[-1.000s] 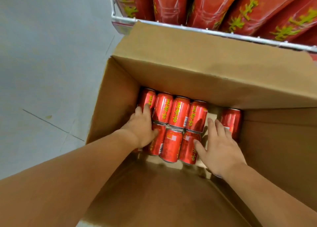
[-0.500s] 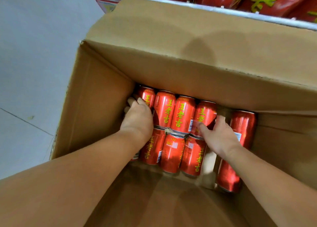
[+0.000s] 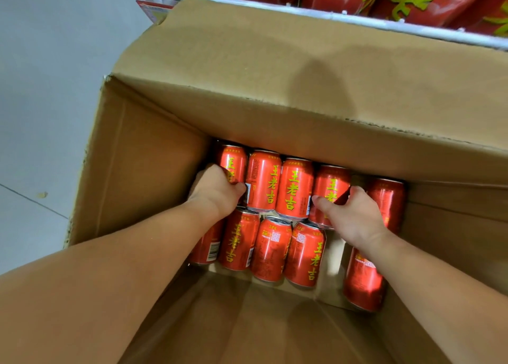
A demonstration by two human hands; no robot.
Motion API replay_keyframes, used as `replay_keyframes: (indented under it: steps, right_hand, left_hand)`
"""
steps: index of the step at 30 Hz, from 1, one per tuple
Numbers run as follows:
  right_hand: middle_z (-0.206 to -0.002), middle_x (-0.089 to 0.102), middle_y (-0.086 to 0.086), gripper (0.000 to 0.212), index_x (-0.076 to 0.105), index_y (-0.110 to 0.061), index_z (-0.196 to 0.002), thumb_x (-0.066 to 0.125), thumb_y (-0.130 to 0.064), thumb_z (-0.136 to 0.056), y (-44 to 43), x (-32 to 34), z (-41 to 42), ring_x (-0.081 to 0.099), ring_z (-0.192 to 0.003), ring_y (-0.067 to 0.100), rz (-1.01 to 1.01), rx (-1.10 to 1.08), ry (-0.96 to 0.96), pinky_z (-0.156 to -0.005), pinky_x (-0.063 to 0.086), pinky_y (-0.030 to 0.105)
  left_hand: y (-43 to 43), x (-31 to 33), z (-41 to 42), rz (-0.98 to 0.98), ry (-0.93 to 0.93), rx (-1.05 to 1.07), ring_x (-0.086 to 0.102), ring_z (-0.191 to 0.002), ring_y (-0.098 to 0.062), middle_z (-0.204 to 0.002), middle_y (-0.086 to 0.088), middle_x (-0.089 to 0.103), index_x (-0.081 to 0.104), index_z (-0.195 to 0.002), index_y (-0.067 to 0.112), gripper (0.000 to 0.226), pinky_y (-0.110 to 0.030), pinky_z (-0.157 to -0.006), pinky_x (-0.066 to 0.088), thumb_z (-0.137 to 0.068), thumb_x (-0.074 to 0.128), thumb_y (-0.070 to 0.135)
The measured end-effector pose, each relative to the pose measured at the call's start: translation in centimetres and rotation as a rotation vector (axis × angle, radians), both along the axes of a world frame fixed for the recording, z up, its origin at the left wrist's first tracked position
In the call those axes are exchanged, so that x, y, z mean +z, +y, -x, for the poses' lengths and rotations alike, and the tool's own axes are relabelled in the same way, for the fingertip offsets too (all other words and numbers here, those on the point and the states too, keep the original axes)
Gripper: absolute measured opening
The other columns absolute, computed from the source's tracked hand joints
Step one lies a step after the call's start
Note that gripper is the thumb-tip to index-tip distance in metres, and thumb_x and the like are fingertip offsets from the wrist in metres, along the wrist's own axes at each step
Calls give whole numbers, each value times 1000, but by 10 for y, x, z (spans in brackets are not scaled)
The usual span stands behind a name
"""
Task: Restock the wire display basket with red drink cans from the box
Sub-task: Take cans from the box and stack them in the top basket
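Pale grey tiled floor [image 3: 41, 88], dark grout line [image 3: 33, 200], small yellowish scrap [image 3: 42, 195] just beside it

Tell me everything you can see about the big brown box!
The box is plain brown cardboard, big and deep, and open on top. Its far flap folds out towards the wire basket, and its torn edges look rough. Red cans sit in two rows at the bottom, by the far wall. The left hand grips one can inside, the right hand another.
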State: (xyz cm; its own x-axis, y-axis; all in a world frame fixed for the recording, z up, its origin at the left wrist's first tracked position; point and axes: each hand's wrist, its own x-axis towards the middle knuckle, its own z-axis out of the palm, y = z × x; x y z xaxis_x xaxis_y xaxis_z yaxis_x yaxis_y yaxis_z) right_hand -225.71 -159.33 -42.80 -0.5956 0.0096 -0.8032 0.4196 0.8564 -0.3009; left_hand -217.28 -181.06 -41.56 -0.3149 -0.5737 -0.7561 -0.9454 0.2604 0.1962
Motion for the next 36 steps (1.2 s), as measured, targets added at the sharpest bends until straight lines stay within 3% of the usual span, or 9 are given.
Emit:
replay_keyframes:
  steps: [3,5,7,12,14,20,27,32,36]
  right_hand:
    - [-99,66,4,47,56,-14,-112,74,-48,-84,4,13,-2,61,-82,18,47,-3,25,-64,42,29]
    - [-99,65,0,45,56,-17,-113,74,-47,-85,7,25,-4,61,-85,16,94,6,36,-69,42,29]
    - [-97,63,-6,42,56,-22,-115,74,-46,-86,8,40,-7,58,-80,7,157,17,46,-63,41,23]
    - [-94,59,-9,40,52,-25,-116,73,-43,-87,7,87,-14,55,-79,4,237,58,73,-62,37,16]
    - [-97,62,-6,41,53,-25,-116,74,-44,-86,7,109,-14,59,-84,10,244,68,87,-63,39,19]
    - [-93,61,-13,31,53,-32,-102,76,-44,-85,15,197,-17,57,-80,0,281,49,141,-67,43,25]
    - [-85,59,-17,29,54,-31,-102,76,-41,-85,20,318,-26,54,-72,-5,313,-4,212,-49,40,8]
    - [-86,60,-16,33,56,-30,-104,76,-46,-83,14,407,-25,57,-77,-2,314,-3,296,-63,44,21]
    - [-91,66,-9,35,57,-29,-103,77,-47,-80,8,480,-18,64,-85,13,339,-32,365,-81,53,36]
  left_hand:
    - [0,12,-3,15,77,-2,56,-69,-10,-94,0,64,59,-93,22,27,-27,-70,44,-83,81,33]
    - [3,25,-6,37,125,-40,59,-81,-15,-100,-1,64,60,-107,16,42,-29,-74,45,-78,84,35]
    - [8,41,-7,44,149,-69,63,-94,-21,-110,-4,63,57,-119,13,58,-32,-80,49,-76,85,38]
    - [24,85,-9,21,211,-109,65,-101,-23,-116,-6,63,51,-125,14,65,-40,-89,55,-76,85,40]
    - [30,106,-12,4,236,-96,65,-98,-20,-113,-3,63,51,-122,17,64,-40,-87,56,-74,86,41]
    - [48,192,-27,-3,307,-50,64,-93,-11,-104,7,62,49,-113,27,62,-33,-83,56,-68,88,42]
    - [55,316,-27,35,378,-77,60,-88,-7,-96,13,58,46,-111,30,62,-19,-67,41,-69,88,46]
    - [48,408,-14,85,462,-93,51,-70,2,-81,18,52,45,-96,32,52,-11,-58,31,-69,87,44]
    - [41,482,-2,100,517,-90,48,-69,3,-82,18,51,43,-99,29,54,-11,-56,30,-70,87,42]
